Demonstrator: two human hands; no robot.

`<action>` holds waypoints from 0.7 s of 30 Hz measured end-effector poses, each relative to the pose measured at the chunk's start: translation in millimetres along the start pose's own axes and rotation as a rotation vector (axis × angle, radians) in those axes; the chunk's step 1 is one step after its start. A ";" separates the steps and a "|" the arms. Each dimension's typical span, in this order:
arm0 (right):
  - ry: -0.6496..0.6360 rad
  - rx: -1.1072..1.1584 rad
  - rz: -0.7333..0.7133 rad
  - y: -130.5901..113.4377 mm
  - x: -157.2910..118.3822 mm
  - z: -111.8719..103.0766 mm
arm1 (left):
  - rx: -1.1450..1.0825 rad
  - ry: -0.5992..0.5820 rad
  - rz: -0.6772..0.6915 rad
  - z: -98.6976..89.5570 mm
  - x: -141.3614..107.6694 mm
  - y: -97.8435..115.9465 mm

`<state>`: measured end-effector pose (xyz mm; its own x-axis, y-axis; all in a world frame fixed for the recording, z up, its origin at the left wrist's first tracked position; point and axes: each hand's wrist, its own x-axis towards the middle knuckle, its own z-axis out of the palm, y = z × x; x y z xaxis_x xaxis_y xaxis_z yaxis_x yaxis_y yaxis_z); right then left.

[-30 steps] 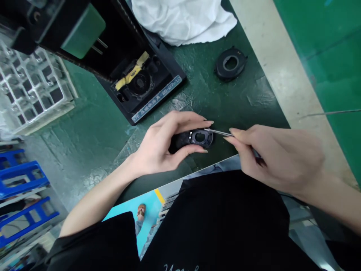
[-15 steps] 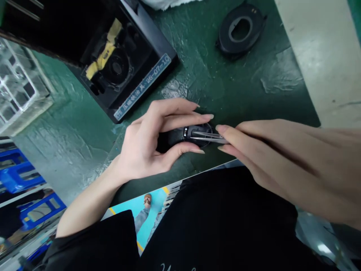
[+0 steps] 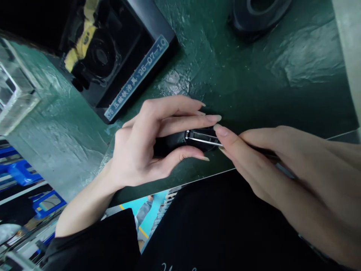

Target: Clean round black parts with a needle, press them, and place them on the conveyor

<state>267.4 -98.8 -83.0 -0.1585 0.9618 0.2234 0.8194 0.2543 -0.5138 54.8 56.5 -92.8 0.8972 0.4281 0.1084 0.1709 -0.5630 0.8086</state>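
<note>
Fingers and thumb of my left hand (image 3: 146, 139) wrap round a small black rounded device part (image 3: 172, 145) on the green mat. Its exposed end carries a little row of shiny metal contacts. My right hand (image 3: 254, 162) pinches a pair of metal tweezers (image 3: 205, 140), whose two thin tips lie over the part, close to the contacts. Whether the tips touch or grip anything there I cannot tell. Much of the black part is covered by my left fingers.
A black fixture box (image 3: 169, 49) with a blue label and yellow tape (image 3: 84, 42) stands at the upper left. A black oval ring-shaped piece (image 3: 248, 22) lies at the top right. Clear trays (image 3: 19, 86) sit at the far left of the green mat (image 3: 203, 75).
The view has come closer, pushing the fixture box and oval ring towards the top edge. The tweezer tips have shifted slightly left, nearer the contacts; both hands keep their holds.
</note>
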 end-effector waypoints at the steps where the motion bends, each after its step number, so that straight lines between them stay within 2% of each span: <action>1: -0.007 0.008 0.009 -0.3 -0.2 -0.7 | 0.007 -0.005 -0.002 -0.3 0.1 0.0; 11: -0.033 0.096 0.095 -1.6 0.6 -4.8 | 0.038 -0.011 0.001 -0.7 1.0 0.5; 18: -0.044 0.070 0.033 0.4 1.9 -2.7 | 0.003 0.002 -0.015 0.6 1.1 0.6; 21: -0.066 0.079 0.063 0.1 0.3 -2.6 | -0.011 -0.011 -0.041 0.4 1.3 2.1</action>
<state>268.9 -98.7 -80.8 -0.1462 0.9799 0.1355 0.7832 0.1983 -0.5893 56.5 55.6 -91.2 0.8939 0.4430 0.0689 0.2032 -0.5375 0.8184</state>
